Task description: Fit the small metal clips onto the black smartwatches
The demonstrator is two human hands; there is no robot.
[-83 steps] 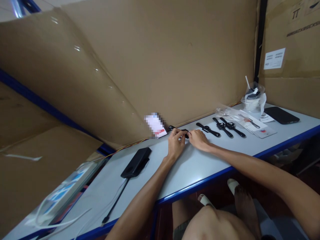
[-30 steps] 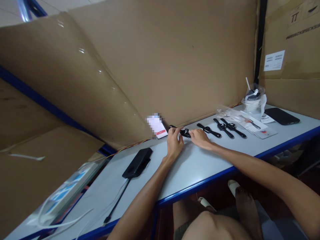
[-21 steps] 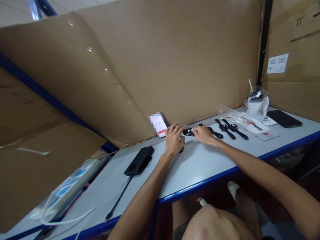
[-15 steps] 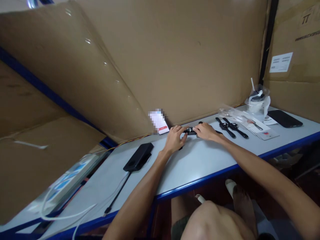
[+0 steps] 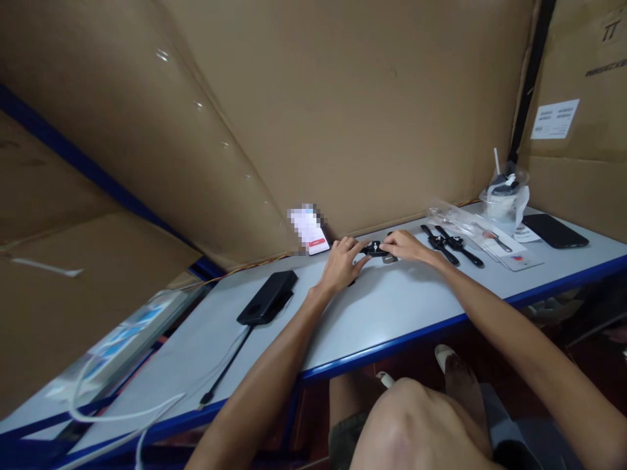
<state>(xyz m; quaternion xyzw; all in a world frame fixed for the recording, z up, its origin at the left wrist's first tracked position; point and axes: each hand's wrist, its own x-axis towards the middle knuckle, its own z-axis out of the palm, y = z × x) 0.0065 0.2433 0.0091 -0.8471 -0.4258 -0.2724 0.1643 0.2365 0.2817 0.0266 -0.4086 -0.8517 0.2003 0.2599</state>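
My left hand [image 5: 341, 264] and my right hand [image 5: 404, 246] meet near the back of the table, both gripping what looks like a black spokeshave [image 5: 375, 249] from its two sides. A small silver part shows in the middle of the tool, while its ends are largely covered by my fingers. Just below my right fingertips is a small grey flat piece [image 5: 390, 259]; whether it is touched I cannot tell. Two similar black spokeshaves [image 5: 439, 245] [image 5: 459, 245] lie side by side to the right of my right hand.
A phone with a lit screen [image 5: 309, 230] leans against the cardboard wall [image 5: 353, 117]. On the left lies a black power bank [image 5: 268, 297] with a cable. Plastic packaging [image 5: 497, 243], a bagged cup [image 5: 503, 196] and a dark phone [image 5: 556, 231] occupy the right side.
The tool between my hands has tilted, so its silver middle shows more clearly. The grey flat piece under my right fingers has come into sight. My view has shifted slightly.
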